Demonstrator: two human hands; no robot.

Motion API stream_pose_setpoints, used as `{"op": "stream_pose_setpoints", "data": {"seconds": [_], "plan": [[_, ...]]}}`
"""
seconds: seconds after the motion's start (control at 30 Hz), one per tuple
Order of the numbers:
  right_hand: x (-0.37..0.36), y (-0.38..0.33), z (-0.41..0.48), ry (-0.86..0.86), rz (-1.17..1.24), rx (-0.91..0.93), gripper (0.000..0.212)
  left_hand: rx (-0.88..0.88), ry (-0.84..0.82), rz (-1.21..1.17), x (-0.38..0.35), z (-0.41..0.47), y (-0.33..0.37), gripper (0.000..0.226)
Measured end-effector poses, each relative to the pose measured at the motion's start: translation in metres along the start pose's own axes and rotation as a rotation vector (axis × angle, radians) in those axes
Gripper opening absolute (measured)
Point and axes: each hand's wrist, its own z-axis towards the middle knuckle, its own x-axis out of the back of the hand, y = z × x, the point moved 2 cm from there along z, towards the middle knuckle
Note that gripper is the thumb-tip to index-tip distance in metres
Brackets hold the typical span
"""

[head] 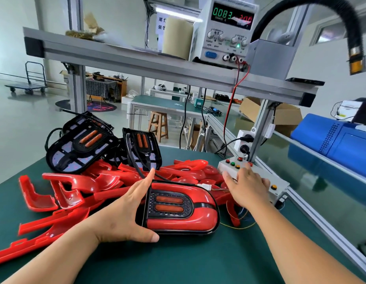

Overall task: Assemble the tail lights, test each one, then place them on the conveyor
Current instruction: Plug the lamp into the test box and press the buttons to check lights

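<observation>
An assembled tail light [180, 210], red lens over a black base with two orange bars, lies on the green mat. My left hand [127, 210] holds its left end, thumb under the near edge and fingers along the far side. My right hand [246, 185] rests with spread fingers on the white test box [280, 181], which carries red, green and yellow buttons. A white connector [204, 186] with thin wires runs from the light toward the box. Black light bases [79, 148] and loose red lenses [75, 189] are piled behind.
A power supply [225, 31] with lit digits stands on the aluminium shelf [137, 60] overhead, red and black leads hanging down. The conveyor [313, 173] runs along the right, a blue machine [337, 138] beyond it. A black hose [341, 15] arches at top right.
</observation>
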Motion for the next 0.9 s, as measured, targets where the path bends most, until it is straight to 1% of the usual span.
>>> {"op": "stream_pose_setpoints", "data": {"seconds": [0.07,0.23,0.33,0.53,0.9], "plan": [[-0.001,0.008,-0.007,0.026,-0.035,-0.045,0.086,-0.001,0.005,-0.014,0.000,0.000,0.000,0.138],[0.000,0.019,-0.014,-0.020,-0.058,-0.144,0.096,-0.010,0.015,-0.025,0.000,0.000,0.000,0.139],[-0.001,0.020,-0.015,-0.025,-0.074,-0.147,0.097,-0.008,0.019,-0.026,0.000,0.000,0.000,0.138],[0.000,0.016,-0.015,-0.043,-0.087,-0.163,0.106,-0.002,0.022,-0.017,0.000,0.000,0.001,0.136],[-0.003,0.017,-0.018,-0.059,-0.045,-0.165,0.108,-0.003,0.025,-0.027,0.000,-0.001,0.000,0.136]]}}
